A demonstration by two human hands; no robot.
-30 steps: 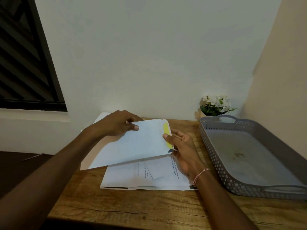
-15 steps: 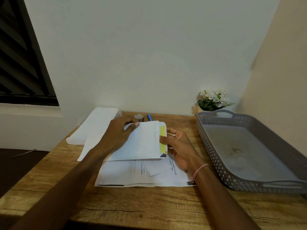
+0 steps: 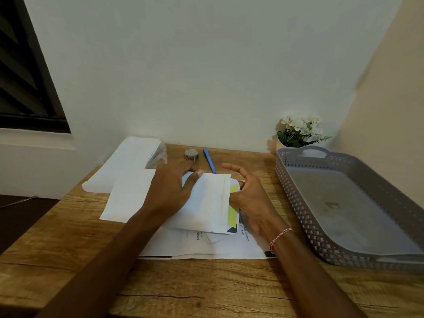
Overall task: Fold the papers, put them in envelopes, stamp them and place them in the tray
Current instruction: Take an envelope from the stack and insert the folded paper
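A white envelope lies low over the desk, and my left hand grips its middle with the thumb on top. A folded paper with a yellow strip sticks out of the envelope's right end. My right hand pinches that end, thumb against the yellow strip. Printed sheets lie under both hands. A stack of envelopes sits at the back left. The grey perforated tray stands on the right with nothing but a small mark on its floor.
A small roll and a blue pen lie near the wall behind my hands. A pot of white flowers stands behind the tray. Bare wooden desk stretches along the front edge.
The envelope came down from a raised tilt to just above the printed sheets. Less of the yellow-edged paper shows. The roll and pen have come into view.
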